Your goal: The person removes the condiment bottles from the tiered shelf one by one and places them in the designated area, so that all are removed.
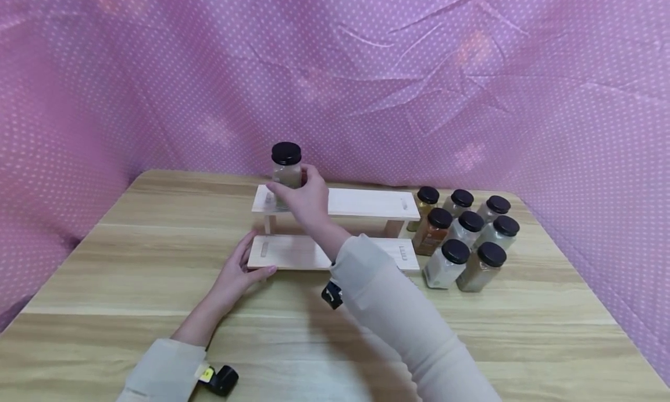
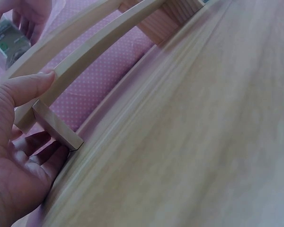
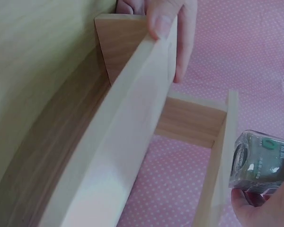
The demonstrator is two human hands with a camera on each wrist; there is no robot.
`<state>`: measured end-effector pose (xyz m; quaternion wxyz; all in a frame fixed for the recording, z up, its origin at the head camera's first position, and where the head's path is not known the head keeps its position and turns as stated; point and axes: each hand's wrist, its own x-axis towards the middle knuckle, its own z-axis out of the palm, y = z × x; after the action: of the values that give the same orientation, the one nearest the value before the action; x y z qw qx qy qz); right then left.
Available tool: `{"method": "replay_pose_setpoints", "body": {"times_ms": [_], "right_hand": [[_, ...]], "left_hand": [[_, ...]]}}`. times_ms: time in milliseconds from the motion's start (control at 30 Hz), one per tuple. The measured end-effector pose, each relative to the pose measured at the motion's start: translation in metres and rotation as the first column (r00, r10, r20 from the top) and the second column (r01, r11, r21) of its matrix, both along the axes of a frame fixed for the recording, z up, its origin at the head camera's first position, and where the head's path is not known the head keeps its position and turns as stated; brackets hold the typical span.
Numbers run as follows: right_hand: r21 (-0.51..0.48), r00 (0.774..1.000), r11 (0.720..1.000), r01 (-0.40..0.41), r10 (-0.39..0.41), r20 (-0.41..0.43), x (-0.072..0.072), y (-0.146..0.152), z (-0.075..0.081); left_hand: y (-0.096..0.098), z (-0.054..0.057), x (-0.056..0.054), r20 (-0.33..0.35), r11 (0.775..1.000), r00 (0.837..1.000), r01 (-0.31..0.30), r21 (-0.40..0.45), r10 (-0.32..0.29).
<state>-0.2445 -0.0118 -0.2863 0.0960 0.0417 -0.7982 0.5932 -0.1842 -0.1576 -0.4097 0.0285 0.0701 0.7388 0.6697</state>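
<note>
My right hand grips a glass spice jar with a black lid at the left end of the rack's upper shelf. The jar stands upright, its base at the shelf top; whether they touch I cannot tell. In the right wrist view the jar shows a printed label with a green mark. My left hand holds the left end of the wooden rack's lower shelf. In the left wrist view its thumb lies on the board's edge, with the other fingers below.
Several black-lidded spice jars stand grouped at the rack's right end, with white, brown, orange-red and yellowish contents. A pink dotted cloth hangs behind the wooden table and at its sides.
</note>
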Motion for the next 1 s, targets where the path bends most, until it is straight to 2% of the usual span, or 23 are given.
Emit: {"method": "replay_pose_setpoints", "body": {"times_ms": [267,467,767,1000], "right_hand": [[-0.054,0.999,0.998,-0.033,0.032,-0.023,0.000,0.019,0.001],[-0.042,0.998,0.998,-0.046,0.045,-0.032,0.003,0.037,0.006],[-0.048,0.996,0.995,-0.086,0.085,-0.021,0.013,0.066,0.016],[-0.074,0.991,0.988,-0.132,0.130,-0.041,0.025,0.083,0.023]], "left_hand": [[0.000,0.000,-0.001,0.002,1.000,1.000,0.002,-0.007,-0.002],[-0.001,-0.001,-0.002,0.001,1.000,1.000,-0.005,-0.010,0.005],[0.001,0.000,0.001,-0.078,1.000,0.997,-0.006,-0.014,0.005],[0.000,-0.001,0.000,-0.021,1.000,1.000,-0.008,-0.020,0.008]]}}
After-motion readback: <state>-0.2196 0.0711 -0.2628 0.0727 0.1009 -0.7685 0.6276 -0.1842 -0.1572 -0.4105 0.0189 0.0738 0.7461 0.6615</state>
